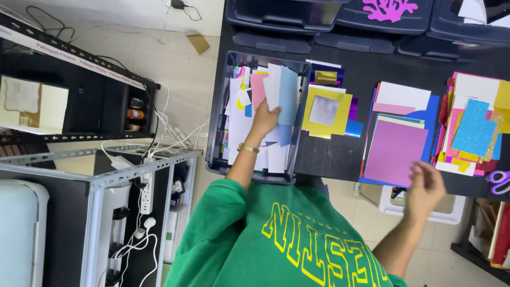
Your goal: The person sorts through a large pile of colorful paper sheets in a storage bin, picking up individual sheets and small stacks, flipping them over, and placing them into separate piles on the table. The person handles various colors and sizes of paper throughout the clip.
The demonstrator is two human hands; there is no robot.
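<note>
While the left hand point(264, 119) gripped a fan of paper sheets point(280, 87) above the grey bin point(215, 114), apparently for sorting, the right hand point(425, 188) hovered open right of the bin, beside a purple sheet point(394, 151).

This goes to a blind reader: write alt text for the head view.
Seen from above, a person in a green sweatshirt holds a sheaf of paper sheets in the left hand over a dark bin of paper scraps. The right hand, empty, hovers by a purple sheet on the black table.
</note>
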